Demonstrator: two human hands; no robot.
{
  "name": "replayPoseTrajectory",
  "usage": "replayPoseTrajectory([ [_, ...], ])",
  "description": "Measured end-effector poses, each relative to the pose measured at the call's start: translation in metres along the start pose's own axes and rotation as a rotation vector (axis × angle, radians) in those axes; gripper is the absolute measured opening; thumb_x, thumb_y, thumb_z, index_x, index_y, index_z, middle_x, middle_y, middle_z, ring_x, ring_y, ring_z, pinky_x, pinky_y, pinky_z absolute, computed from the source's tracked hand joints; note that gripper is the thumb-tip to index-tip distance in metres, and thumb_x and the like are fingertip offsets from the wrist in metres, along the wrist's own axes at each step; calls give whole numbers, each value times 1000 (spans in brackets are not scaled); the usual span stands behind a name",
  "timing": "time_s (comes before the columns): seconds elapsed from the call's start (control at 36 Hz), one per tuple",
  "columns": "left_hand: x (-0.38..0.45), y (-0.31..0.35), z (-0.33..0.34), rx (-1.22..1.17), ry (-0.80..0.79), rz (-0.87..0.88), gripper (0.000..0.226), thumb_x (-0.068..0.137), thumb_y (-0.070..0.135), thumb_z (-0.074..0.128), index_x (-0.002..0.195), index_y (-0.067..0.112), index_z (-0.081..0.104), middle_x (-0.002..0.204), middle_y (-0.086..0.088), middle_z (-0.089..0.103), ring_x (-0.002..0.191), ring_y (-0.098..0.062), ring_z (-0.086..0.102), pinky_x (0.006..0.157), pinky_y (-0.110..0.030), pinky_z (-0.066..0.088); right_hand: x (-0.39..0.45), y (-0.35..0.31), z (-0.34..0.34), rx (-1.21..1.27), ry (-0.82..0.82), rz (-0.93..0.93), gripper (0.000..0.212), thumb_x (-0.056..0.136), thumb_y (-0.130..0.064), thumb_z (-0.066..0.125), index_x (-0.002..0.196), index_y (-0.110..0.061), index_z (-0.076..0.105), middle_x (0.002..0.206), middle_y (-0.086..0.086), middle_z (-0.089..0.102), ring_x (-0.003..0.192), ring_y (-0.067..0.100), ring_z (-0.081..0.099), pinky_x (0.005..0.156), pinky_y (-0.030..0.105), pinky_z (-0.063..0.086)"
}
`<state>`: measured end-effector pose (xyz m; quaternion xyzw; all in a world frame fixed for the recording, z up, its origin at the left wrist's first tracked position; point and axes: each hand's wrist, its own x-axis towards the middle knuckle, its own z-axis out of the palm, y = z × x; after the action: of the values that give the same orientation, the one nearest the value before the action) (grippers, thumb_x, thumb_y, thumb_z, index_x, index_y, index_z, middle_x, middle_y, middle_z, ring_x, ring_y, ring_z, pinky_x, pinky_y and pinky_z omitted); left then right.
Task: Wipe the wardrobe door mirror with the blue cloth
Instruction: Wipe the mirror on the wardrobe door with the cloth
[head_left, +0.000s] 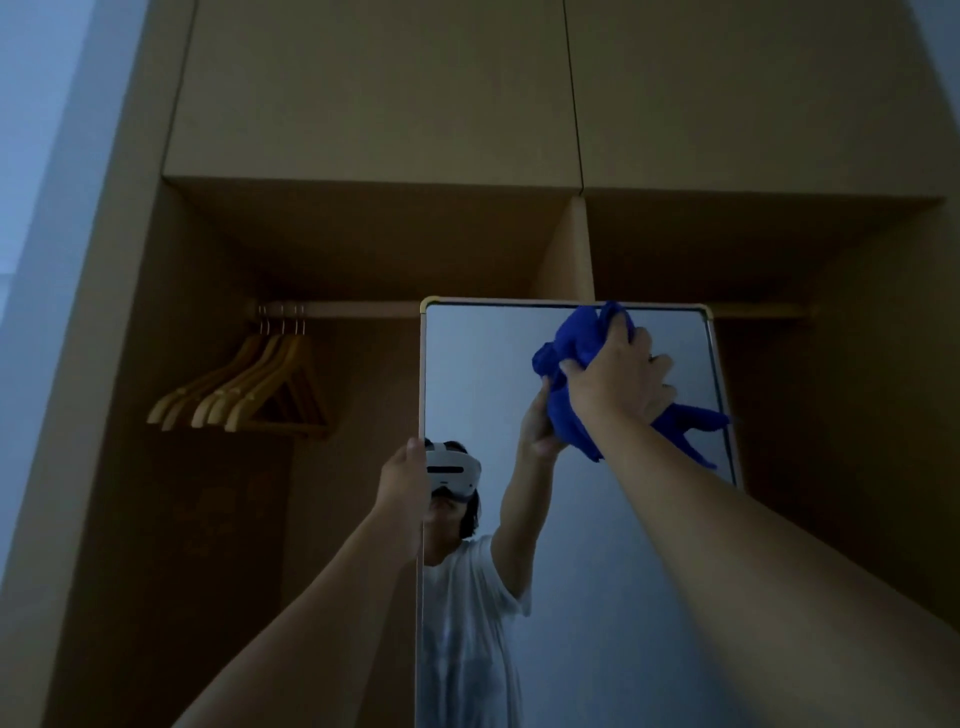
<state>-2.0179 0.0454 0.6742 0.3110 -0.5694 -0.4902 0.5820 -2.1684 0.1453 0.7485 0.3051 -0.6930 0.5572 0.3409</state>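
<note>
Head camera looks up, close to the mirror (519, 374).

No legible text anywhere.

The mirror (519, 395) is tall, with a thin light frame and rounded corners, standing upright. The blue cloth (569, 358) is crumpled and pressed on the glass near the mirror's top right corner.

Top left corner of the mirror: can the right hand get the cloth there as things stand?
Probably yes. The right hand presses the blue cloth on the mirror near its top right corner, and the glass between there and the top left corner is bare. The left hand grips the left edge lower down, out of that path.
</note>
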Motion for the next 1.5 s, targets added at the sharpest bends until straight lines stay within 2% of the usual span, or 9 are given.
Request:
replayPoseTrajectory([
  [0.08,0,-2,-1,18,12,4,57,98,39,33,137,-2,38,126,-32,53,106,-42,57,97,-53,42,-3,-9,6,-86,-14,-14,85,82,-45,66,148,-20,19,146,11,31,125,35,36,97,49,34],
  [0.17,-1,-3,-3,7,22,35,55,99,37,33,129,-6,47,68,-17,56,52,-18,45,55,-36,48,-4,-15,9,-122,2,-50,83,81,-39,68,147,-20,22,147,11,32,126,34,36,99,50,33],
  [0.36,0,-7,-1,5,37,73,49,101,37,28,123,0,53,60,-2,44,45,-11,39,30,-14,30,-13,-35,17,-178,41,-202,76,81,-43,66,145,-25,29,151,4,29,128,33,33,101,48,27],
  [0.61,-8,-3,-3,-21,-30,29,44,101,40,29,130,15,49,112,-14,60,90,-22,59,61,-26,45,-34,-62,24,-183,85,-352,70,77,-36,70,139,-25,38,147,3,36,121,33,36,98,48,28],
  [0.81,-7,-3,-3,-37,-36,55,45,101,41,28,134,17,48,84,3,54,74,-11,52,78,-32,46,-51,-99,32,-111,64,-520,66,80,-37,68,139,-28,40,148,1,34,122,32,34,97,47,25],
  [0.94,-11,-3,-6,12,-65,83,47,102,39,25,142,18,38,133,-8,51,105,-18,54,84,-26,35,-47,-102,33,-160,78,-589,62,83,-33,66,139,-28,39,148,1,32,122,32,34,96,46,26],
  [1.14,-13,-2,-6,14,-72,29,47,101,42,27,141,22,39,133,-11,52,117,-24,51,101,-39,40,-53,-94,32,-172,106,-675,51,81,-28,66,130,-28,50,144,0,37,120,32,36,95,46,26],
  [1.36,-13,-6,-7,-64,-128,79,42,101,39,31,133,19,49,123,-9,59,108,-23,57,95,-44,46,-89,-63,43,-140,136,-696,52,70,-29,76,120,-25,60,133,0,53,113,31,45,91,46,32],
  [1.5,-10,-7,-7,-119,-104,144,26,100,13,34,111,5,56,82,-6,63,69,-11,60,50,-18,49,-108,-43,55,-150,181,-710,48,70,-27,75,116,-25,65,131,0,58,109,32,53,89,48,41],
])
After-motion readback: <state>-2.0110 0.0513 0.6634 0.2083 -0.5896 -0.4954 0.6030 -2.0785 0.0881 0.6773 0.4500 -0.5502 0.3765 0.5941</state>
